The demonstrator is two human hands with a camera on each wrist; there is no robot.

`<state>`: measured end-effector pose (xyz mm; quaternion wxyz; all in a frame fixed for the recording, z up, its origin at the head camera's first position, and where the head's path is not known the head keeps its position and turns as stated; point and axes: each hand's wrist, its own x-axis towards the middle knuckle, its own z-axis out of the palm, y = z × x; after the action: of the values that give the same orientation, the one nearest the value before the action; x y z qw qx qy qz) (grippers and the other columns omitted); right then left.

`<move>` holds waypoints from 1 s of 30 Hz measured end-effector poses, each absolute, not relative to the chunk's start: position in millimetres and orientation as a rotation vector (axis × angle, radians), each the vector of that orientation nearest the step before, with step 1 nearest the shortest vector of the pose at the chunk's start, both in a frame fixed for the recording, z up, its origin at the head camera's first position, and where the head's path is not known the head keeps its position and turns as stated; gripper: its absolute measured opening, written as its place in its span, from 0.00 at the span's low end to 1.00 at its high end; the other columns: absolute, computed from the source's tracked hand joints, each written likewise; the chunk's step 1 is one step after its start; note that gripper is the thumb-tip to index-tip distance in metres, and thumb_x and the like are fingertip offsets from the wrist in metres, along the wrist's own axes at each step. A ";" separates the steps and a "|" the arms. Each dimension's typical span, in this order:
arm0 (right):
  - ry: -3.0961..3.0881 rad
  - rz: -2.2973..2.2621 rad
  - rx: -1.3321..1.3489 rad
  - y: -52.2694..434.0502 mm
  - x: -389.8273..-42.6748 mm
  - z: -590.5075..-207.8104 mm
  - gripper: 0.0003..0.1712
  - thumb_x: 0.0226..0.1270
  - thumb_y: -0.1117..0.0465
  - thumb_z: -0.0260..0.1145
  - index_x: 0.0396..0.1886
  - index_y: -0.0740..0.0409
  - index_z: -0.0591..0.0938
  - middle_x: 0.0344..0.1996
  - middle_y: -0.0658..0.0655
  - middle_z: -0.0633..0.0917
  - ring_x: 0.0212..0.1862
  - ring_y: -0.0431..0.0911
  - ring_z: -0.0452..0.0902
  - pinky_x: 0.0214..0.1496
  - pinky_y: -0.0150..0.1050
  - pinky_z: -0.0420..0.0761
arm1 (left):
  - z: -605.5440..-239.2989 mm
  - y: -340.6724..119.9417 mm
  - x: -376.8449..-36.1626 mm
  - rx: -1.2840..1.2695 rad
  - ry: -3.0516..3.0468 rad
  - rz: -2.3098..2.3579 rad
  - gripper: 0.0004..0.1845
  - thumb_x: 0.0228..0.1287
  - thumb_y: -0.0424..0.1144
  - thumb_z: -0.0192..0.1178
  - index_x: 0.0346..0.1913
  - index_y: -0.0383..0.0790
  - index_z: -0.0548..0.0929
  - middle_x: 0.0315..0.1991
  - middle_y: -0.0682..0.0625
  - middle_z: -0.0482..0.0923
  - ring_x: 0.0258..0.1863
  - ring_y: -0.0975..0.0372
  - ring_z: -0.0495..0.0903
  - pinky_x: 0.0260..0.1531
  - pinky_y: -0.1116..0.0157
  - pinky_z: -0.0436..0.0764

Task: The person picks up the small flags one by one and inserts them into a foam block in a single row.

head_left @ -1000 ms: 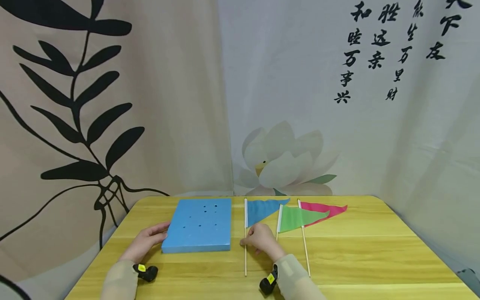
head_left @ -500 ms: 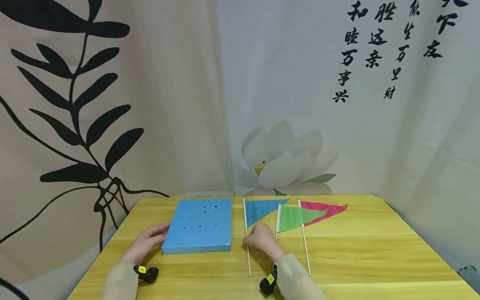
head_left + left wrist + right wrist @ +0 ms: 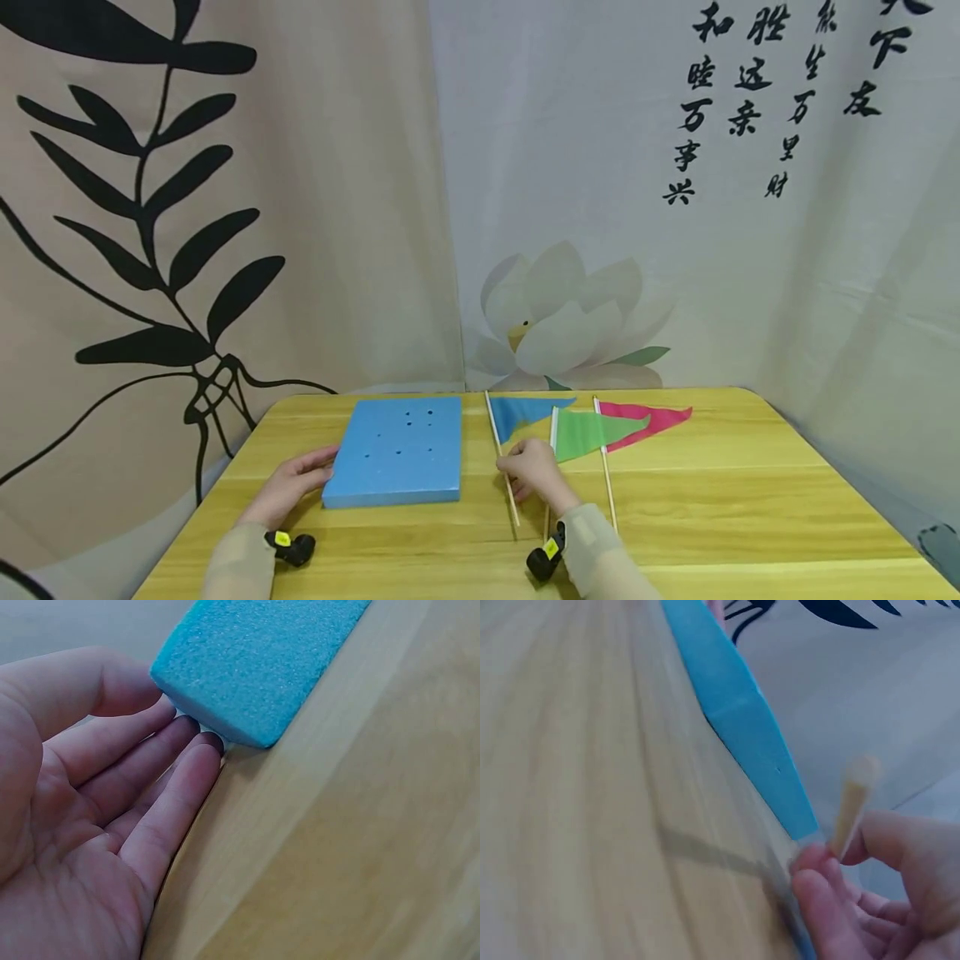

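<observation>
Pinching the stick of the blue flag (image 3: 517, 413), the right hand (image 3: 534, 472) had its fingers (image 3: 821, 889) curled round the thin wood; the stick slanted across the table (image 3: 750, 500), its lower end toward the person and its pennant toward the far edge, just right of the foam block (image 3: 397, 450). Through the right wrist camera the stick's end (image 3: 853, 804) stood blurred above the fingertips, with the block's blue edge running past behind it. The left hand (image 3: 288, 485) lay flat on the table with straight, relaxed fingers (image 3: 157, 817), their tips touching the block's near left corner (image 3: 255, 667) and holding nothing. The block lay flat on the left half of the table, small holes dotted over its top. Just right of the blue flag lay a green flag (image 3: 596, 432), and beyond it a red flag (image 3: 648, 417), the green pennant overlapping the red one. A printed curtain (image 3: 225, 208) hung behind the table.
</observation>
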<state>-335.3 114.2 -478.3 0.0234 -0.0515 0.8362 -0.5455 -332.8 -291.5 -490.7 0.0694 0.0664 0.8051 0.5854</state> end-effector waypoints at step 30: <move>1.848 -2.076 -0.188 126.3 -349.1 -483.3 0.19 0.73 0.65 0.54 0.54 0.79 0.72 0.30 0.57 0.84 0.27 0.43 0.82 0.30 0.38 0.85 | -488.7 -291.0 -332.6 0.221 2.419 1.751 0.32 0.71 0.42 0.57 0.72 0.29 0.62 0.70 0.32 0.59 0.67 0.42 0.62 0.60 0.52 0.73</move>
<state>-349.1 126.3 -483.3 0.1770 -0.0665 0.6531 -0.7333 -332.6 -291.0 -488.7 0.0735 0.0735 0.8058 0.5831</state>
